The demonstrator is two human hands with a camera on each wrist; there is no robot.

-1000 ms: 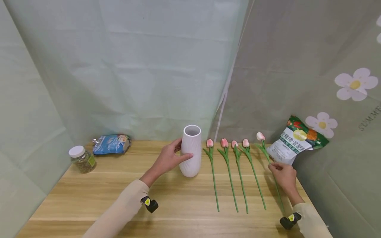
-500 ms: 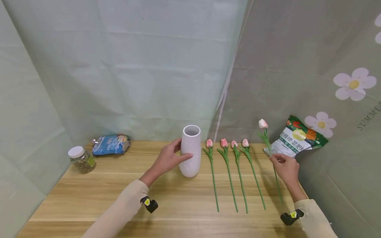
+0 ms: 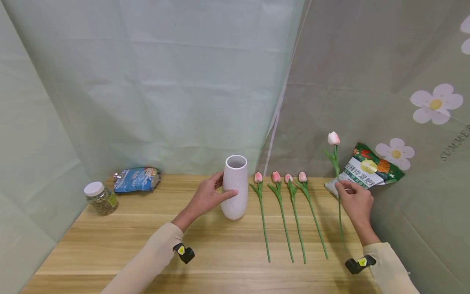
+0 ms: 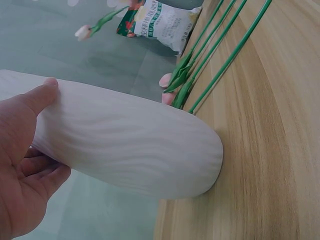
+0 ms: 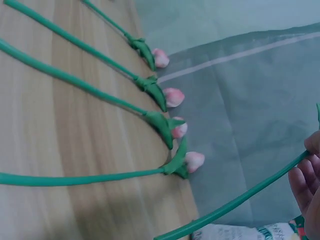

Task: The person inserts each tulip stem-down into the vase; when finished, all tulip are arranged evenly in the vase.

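My left hand [image 3: 207, 195] grips a tall white vase [image 3: 236, 190] that stands upright on the wooden table, thumb on the near side and fingers around the left. Its ribbed surface fills much of the left wrist view. Over the table's right side, my right hand [image 3: 357, 204] pinches the green stem of a pale pink tulip [image 3: 333, 138], held upright with its bloom highest. In the right wrist view that stem [image 5: 235, 202] runs down from the fingertips. Between the hands several pink tulips [image 3: 282, 200] lie side by side, blooms toward the wall.
Behind the right hand a green and white bag [image 3: 367, 169] leans against the curtain. At the back left lies a blue packet [image 3: 136, 179] with a clip. A white-lidded jar [image 3: 102, 200] stands near the table's left edge. Curtain walls close off the back and sides.
My right hand has raised the tulip off the table, up and slightly right, and the stem now hangs nearly vertical. The left hand and vase have stayed in place.
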